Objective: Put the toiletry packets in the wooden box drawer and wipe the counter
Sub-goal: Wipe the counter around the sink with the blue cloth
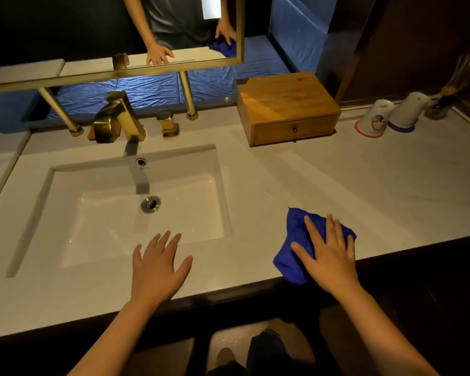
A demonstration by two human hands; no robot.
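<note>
head view shows the right hand (327, 256) spread flat with fingers open, pressing a blue cloth (293, 248) onto the counter (364, 191) near its front edge, right of the sink (136, 210). the left hand (158, 263) is open and empty, palm down on the counter strip between the basin and the front edge. wiping looks like the step in hand; it would go best with the palm kept flat and the cloth bunched under it, sweeping in overlapping passes toward the back. no toiletry packets are visible on the counter, and the wooden box (285, 104) at the back right has its drawer (295, 129) closed, so they are probably inside already. two upturned cups (377, 118) and a small vase (442, 107) at the far right, plus the gold faucet (117, 118), need wiping around.
</note>
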